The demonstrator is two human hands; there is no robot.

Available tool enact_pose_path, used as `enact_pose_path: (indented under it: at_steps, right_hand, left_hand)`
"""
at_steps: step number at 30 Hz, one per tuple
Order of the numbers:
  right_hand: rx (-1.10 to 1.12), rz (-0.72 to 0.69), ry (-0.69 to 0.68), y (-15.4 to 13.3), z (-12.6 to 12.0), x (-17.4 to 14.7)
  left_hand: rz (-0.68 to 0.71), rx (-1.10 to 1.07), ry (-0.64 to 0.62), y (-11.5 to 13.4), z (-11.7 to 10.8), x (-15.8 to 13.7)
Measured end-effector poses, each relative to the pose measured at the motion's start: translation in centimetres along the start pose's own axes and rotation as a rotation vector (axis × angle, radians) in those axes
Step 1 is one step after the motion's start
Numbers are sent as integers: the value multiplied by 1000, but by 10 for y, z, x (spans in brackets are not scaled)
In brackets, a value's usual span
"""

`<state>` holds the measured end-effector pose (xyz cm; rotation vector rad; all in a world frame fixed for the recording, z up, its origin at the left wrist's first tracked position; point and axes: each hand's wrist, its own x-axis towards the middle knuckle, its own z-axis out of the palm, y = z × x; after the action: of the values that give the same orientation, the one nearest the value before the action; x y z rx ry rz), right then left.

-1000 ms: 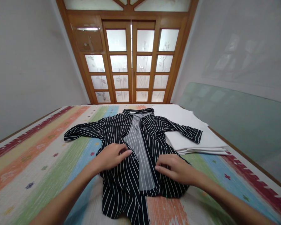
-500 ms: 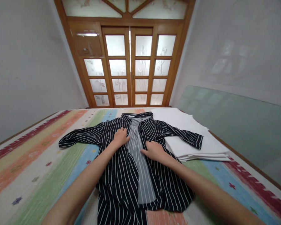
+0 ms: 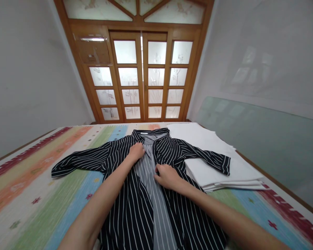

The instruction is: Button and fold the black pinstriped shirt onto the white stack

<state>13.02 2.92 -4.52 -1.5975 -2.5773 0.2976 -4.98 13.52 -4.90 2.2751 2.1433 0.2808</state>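
Observation:
A black shirt with white stripes [image 3: 127,205] lies spread face up, collar at the far end and its front open down the middle, so the greyish inner side shows. My left hand [image 3: 137,151] is closed on the left front edge, a little below the collar. Lower down, my right hand [image 3: 168,176] has its fingers curled and its thumb pressed in at the right front edge. The fingertips of both hands are partly hidden. One sleeve stretches out to the left; the other rests across folded white cloth [image 3: 224,180].
Beneath the shirt is a bedspread [image 3: 65,194] with coloured stripes and small flowers. A pale green panel [image 3: 263,139] runs along the right side against the wall. Wooden doors with glass panes [image 3: 142,76] stand beyond the far edge.
My left hand has moved slightly towards the collar edge and its fingers have closed. My right hand's fingers have curled in at the right front edge. The view has shifted closer over the shirt.

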Motion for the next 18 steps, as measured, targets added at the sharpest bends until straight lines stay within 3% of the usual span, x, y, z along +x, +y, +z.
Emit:
enact_pose_path:
  at_steps: [4,8,14,18]
  right_hand:
    - [2,8,6,1,-5,9]
    - [50,3,115,13,-16,30]
    - [91,66,244,56,-38,84]
    - [63,148,245,90,-47,126]
  left_hand:
    - [63,-33,57,-1,3,17]
    - [142,-67,76,-8,9,38]
    - [164,-84,54,-25,20,71]
    - [168,-103,61,-36,25,86]
